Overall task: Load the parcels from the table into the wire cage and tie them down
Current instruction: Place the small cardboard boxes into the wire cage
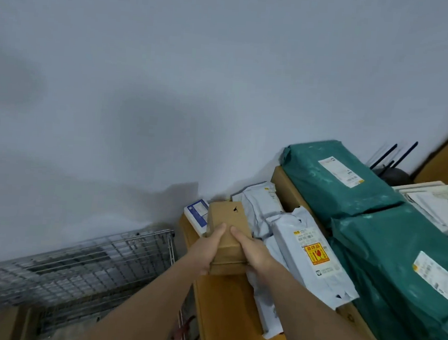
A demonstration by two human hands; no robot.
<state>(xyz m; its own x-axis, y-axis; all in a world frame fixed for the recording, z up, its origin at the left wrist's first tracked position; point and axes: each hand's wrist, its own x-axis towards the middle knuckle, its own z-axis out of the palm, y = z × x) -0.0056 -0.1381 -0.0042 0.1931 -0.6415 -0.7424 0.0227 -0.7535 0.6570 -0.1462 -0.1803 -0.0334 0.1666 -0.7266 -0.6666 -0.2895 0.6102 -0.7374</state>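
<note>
Both hands, left hand (205, 251) and right hand (254, 250), fingers clenched round cardboard box (227, 231) above desk (229, 309) edge, wire cage (76, 260) left of desk. Best: keep box level, swing left, lower gently.

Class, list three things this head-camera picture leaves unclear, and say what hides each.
1. Head view: the wire cage contents, smeared by motion blur.
2. Head view: the label print on the green parcel, too small to read.
3. Head view: the cardboard box near end, covered by the left hand and right hand.
</note>
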